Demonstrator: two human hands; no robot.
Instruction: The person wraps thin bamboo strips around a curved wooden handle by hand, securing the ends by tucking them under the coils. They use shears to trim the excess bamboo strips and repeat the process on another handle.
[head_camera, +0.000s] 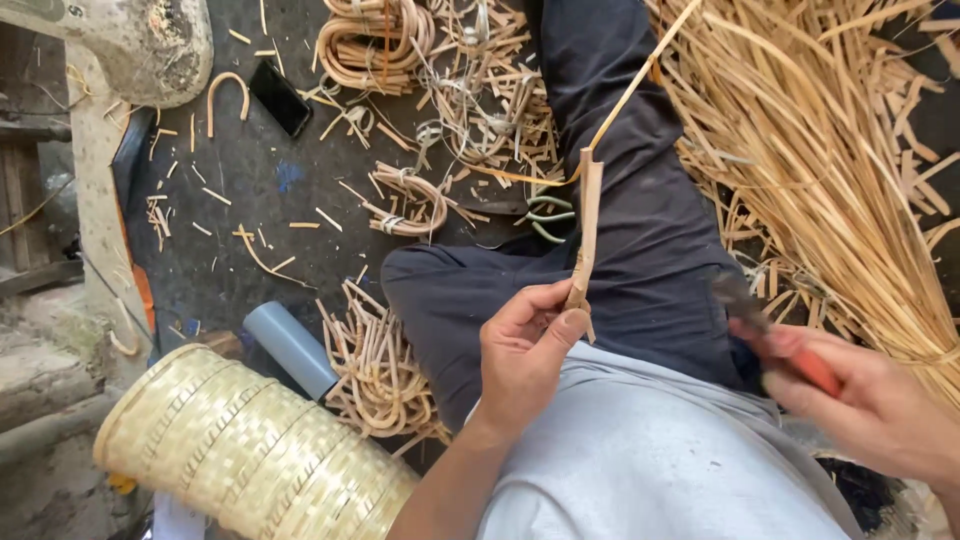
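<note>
My left hand (522, 345) pinches the lower end of a flat bamboo strip (587, 220) between thumb and fingers. The strip stands nearly upright over my dark trousers (640, 240), and a thinner sliver splits off its top and runs up to the right. My right hand (870, 395) is closed on a knife with an orange-red handle (815, 370); its dark blade (738, 298) is blurred and points up-left, a short way right of the strip. My grey shirt (640, 460) fills the lower middle.
A woven bamboo basket (245, 445) lies on its side at lower left beside a grey tube (290, 348). A big heap of long bamboo strips (830, 170) is at right. Coiled strips (375, 45), offcuts and a black phone (280, 97) lie on the dark floor.
</note>
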